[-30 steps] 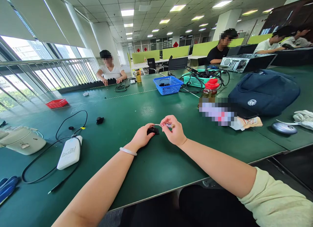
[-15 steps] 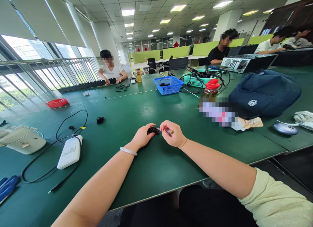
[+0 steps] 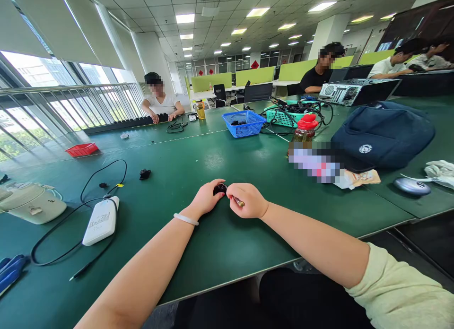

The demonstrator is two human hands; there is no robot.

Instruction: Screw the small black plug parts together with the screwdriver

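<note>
Between the fingertips of both hands, just above the green tabletop (image 3: pixel 220 253), sits a small black part (image 3: pixel 220 188), near the edge closest to the person.

Left hand (image 3: pixel 207 200): fingers curled together over the black part from the left, pinning it against the tabletop; only its top shows past the fingertips. A pale bracelet (image 3: pixel 185 219) circles that wrist.

Right hand (image 3: pixel 248 201): fingers clamped on a thin tool (image 3: pixel 239 202), a small screwdriver by the look of it, with a brass-coloured end showing below the thumb. The tip is hidden where it meets the black part; cannot tell whether it is seated.

Handling, judged from size and look:
- Black part is small, probably hard plastic, light, stiff. Likely to skate on the smooth tabletop if pressed off-centre, so the hold belongs on its two sides, thumb against forefinger, with the top left free for the tool.
- Tool is thin and rigid, easy to roll between the fingertips; a grip close to the tip gives control, a grip farther back gives turn.
- Any loose screw would be tiny and easily lost on the dark surface.

Left of the left fingers, well apart: a white box (image 3: pixel 100 220) with a black cable (image 3: pixel 100 170) looped round it, and another small black piece (image 3: pixel 144 174). Beyond the right fingers, well apart: a blue basket (image 3: pixel 244 123) and a dark blue bag (image 3: pixel 383 133).
</note>
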